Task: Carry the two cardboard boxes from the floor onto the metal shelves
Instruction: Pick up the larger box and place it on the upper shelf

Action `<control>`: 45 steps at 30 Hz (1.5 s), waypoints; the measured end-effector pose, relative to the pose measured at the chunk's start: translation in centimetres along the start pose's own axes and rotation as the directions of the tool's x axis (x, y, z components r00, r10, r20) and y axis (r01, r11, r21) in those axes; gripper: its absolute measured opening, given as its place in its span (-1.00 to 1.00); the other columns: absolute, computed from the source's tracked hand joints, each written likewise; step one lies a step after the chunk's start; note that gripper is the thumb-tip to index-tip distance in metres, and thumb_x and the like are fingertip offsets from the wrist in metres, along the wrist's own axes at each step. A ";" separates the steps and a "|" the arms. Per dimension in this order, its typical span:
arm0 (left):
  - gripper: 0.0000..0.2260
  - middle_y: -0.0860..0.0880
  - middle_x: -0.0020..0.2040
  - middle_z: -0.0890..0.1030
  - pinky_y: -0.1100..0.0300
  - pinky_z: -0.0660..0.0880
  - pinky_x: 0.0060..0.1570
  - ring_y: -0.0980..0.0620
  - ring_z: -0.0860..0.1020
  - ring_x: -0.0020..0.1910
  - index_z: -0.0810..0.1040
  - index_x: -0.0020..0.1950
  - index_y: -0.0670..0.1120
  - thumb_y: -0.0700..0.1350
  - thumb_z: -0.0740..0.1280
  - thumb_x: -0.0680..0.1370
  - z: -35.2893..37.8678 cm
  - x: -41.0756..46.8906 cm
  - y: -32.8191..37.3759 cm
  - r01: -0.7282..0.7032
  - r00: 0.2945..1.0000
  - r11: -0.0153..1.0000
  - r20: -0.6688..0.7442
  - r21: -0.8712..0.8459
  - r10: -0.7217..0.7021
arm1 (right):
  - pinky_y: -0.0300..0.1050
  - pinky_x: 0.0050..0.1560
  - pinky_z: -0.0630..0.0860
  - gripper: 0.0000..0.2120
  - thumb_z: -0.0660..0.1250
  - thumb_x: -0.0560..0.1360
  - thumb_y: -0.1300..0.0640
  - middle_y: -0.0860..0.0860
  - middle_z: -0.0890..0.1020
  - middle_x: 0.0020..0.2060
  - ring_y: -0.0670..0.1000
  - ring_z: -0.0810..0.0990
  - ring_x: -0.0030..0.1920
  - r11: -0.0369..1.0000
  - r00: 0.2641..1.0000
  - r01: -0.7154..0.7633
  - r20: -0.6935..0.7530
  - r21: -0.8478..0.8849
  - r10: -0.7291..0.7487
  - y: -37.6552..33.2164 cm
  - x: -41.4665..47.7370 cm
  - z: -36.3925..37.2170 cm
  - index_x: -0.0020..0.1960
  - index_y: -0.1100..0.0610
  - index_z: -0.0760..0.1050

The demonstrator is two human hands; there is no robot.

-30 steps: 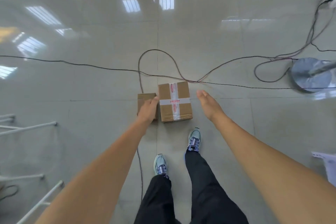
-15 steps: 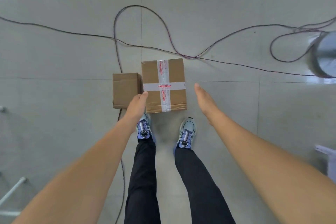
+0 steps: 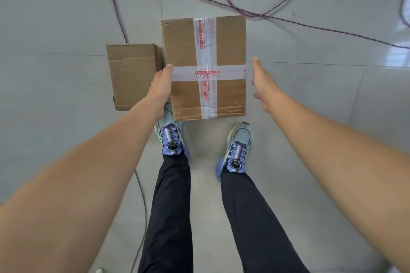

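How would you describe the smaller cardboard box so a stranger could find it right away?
Start at the person's shoes on the tiled floor; two boxes sit just ahead. The smaller box is left of the taped box, beside the left hand. It's plain brown, with no white tape cross.

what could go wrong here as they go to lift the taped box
Only the left hand is at the taped box; the right hand is open and apart from its side, so lifting now could tip it. The smaller box sits close against it and may get knocked. Cables cross the floor just behind, a possible trip hazard.
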State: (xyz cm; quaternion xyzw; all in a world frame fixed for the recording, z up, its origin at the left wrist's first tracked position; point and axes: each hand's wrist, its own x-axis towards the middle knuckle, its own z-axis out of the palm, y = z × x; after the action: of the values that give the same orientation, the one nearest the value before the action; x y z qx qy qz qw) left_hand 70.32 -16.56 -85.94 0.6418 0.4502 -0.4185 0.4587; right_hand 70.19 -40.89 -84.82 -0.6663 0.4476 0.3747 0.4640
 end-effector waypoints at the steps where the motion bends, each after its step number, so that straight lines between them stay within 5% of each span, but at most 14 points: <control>1: -0.43 0.07 0.33 0.47 0.02 0.30 0.35 -0.03 0.42 0.33 0.35 0.64 0.06 0.30 0.07 0.70 0.4 0.4 0.2 0.005 1.000 0.999 0.007 -0.032 -0.005 | 0.17 0.57 0.23 -0.33 -0.08 0.68 -0.30 0.03 0.33 0.61 0.09 0.32 0.58 0.999 1.000 -0.026 0.005 0.025 0.025 0.1 1.0 0.1 0.63 0.07 0.23; 5: -0.30 0.04 0.54 0.51 -0.01 0.32 0.44 -0.07 0.45 0.53 0.37 0.64 0.12 0.45 0.07 0.60 1.0 2.7 -0.2 0.037 0.999 0.989 -0.002 -0.142 -0.037 | 0.20 0.56 0.24 -0.26 -0.07 0.63 -0.40 0.00 0.33 0.61 0.11 0.32 0.57 0.992 0.996 -0.089 0.019 0.090 0.088 0.3 3.7 0.7 0.65 0.02 0.21; 7: -0.22 0.02 0.48 0.60 -0.07 0.41 0.49 -0.08 0.55 0.46 0.47 0.58 0.16 0.54 0.10 0.49 1.2 4.1 -0.8 0.053 0.999 0.978 0.016 -0.202 -0.051 | 0.20 0.56 0.22 -0.23 -0.08 0.59 -0.44 -0.02 0.42 0.55 0.09 0.37 0.53 0.990 0.995 -0.095 0.034 0.106 0.092 0.5 4.8 1.0 0.62 0.00 0.28; 9: -0.29 0.00 0.29 0.72 -0.03 0.61 0.25 -0.07 0.68 0.29 0.58 0.49 0.13 0.52 0.10 0.54 1.5 4.1 -0.3 0.055 0.998 0.977 0.026 -0.205 -0.050 | 0.20 0.58 0.18 -0.16 -0.08 0.52 -0.51 -0.03 0.48 0.51 0.06 0.40 0.53 0.988 0.995 -0.082 0.062 0.127 0.075 0.7 6.1 1.2 0.58 -0.02 0.34; 12: -0.37 0.01 0.06 0.75 0.07 0.60 -0.13 0.00 0.70 0.02 0.64 0.41 0.07 0.44 0.05 0.66 1.9 3.8 0.5 0.057 0.998 0.968 0.031 -0.246 -0.051 | 0.17 0.56 0.25 -0.13 -0.10 0.48 -0.56 0.00 0.54 0.46 0.08 0.44 0.49 0.986 0.992 -0.090 0.104 0.141 0.076 0.6 6.9 1.5 0.53 -0.05 0.42; 15: -0.31 -0.02 0.16 0.77 -0.05 0.63 0.16 -0.05 0.71 0.10 0.64 0.41 0.07 0.49 0.04 0.62 1.7 3.9 0.8 0.066 0.996 0.944 0.072 -0.322 -0.045 | -0.11 0.06 0.55 -0.26 -0.16 0.59 -0.46 -0.06 0.68 0.10 -0.06 0.61 0.12 0.987 0.987 -0.091 0.147 0.134 0.071 -0.6 5.6 1.5 0.37 -0.04 0.52; 18: -0.30 0.01 0.23 0.74 0.02 0.58 0.12 -0.03 0.68 0.20 0.65 0.42 0.08 0.48 -0.01 0.63 1.1 3.0 1.3 0.054 0.997 0.944 0.077 -0.325 -0.030 | -0.23 -0.29 0.46 -0.37 -0.18 0.63 -0.41 -0.12 0.64 -0.09 -0.15 0.58 -0.11 0.981 0.986 -0.084 0.157 0.176 0.056 -1.4 4.0 0.4 0.23 -0.09 0.53; 22: -0.31 -0.10 0.39 0.67 -0.05 0.50 0.35 -0.11 0.58 0.42 0.64 0.40 0.08 0.47 0.00 0.62 -0.3 -0.8 3.0 0.003 1.000 0.933 0.030 -0.359 0.008 | -0.20 -0.16 0.50 -0.39 -0.16 0.65 -0.37 -0.13 0.65 -0.05 -0.15 0.59 -0.05 0.968 0.990 -0.029 0.140 0.250 -0.007 -3.0 0.6 -1.3 0.19 -0.09 0.57; 27: -0.31 -0.10 0.37 0.68 -0.13 0.44 0.46 -0.11 0.58 0.38 0.55 0.45 0.00 0.45 0.00 0.63 -1.8 -7.7 6.4 -0.102 0.993 0.909 0.018 -0.405 0.120 | 0.12 0.46 0.43 -0.49 -0.11 0.67 -0.34 -0.13 0.64 0.09 -0.02 0.58 0.25 0.941 0.990 0.084 0.077 0.328 -0.115 -6.0 -4.8 -5.1 0.13 -0.14 0.55; 30: -0.28 -0.05 0.37 0.65 -0.10 0.44 0.41 -0.08 0.56 0.37 0.45 0.59 -0.02 0.42 -0.02 0.66 -2.8 -12.8 8.5 -0.157 0.984 0.889 0.006 -0.429 0.177 | 0.19 0.49 0.39 -0.46 -0.12 0.66 -0.35 -0.12 0.61 0.17 0.05 0.53 0.35 0.929 0.983 0.138 0.064 0.343 -0.170 -8.4 -9.6 -7.6 0.29 -0.11 0.51; 34: -0.36 -0.05 0.34 0.66 -0.10 0.47 0.36 -0.09 0.57 0.36 0.49 0.51 0.00 0.39 -0.01 0.69 -4.4 -21.2 11.6 -0.228 0.968 0.857 -0.014 -0.462 0.251 | 0.25 0.53 0.32 -0.34 -0.11 0.63 -0.39 0.00 0.53 0.42 0.13 0.45 0.45 0.905 0.966 0.228 0.036 0.358 -0.258 -12.2 -17.2 -10.6 0.52 -0.05 0.37; 41: -0.42 -0.08 0.30 0.67 -0.09 0.55 0.24 -0.09 0.61 0.29 0.55 0.40 -0.01 0.34 -0.01 0.72 -7.4 -37.6 15.9 -0.378 0.913 0.776 -0.064 -0.505 0.404 | 0.31 0.54 0.29 -0.09 -0.01 0.40 -0.62 0.02 0.45 0.52 0.14 0.39 0.53 0.861 0.911 0.394 -0.011 0.321 -0.413 -18.3 -32.0 -16.5 0.55 -0.09 0.36; 45: -0.34 -0.04 0.40 0.63 -0.16 0.45 0.41 -0.10 0.54 0.43 0.51 0.53 0.04 0.40 -0.06 0.68 -10.1 -44.9 17.2 -0.445 0.872 0.741 -0.055 -0.504 0.487 | 0.28 0.51 0.35 -0.26 -0.05 0.57 -0.48 0.02 0.53 0.44 0.12 0.46 0.47 0.790 0.851 0.506 -0.050 0.347 -0.523 -20.9 -40.5 -18.8 0.50 -0.03 0.42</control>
State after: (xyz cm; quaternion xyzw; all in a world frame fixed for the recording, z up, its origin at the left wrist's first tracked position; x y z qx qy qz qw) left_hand 77.09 -18.54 -37.30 0.5747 0.3494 -0.1844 0.7167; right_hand 78.62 -45.18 -36.43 -0.6609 0.2971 0.1654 0.6690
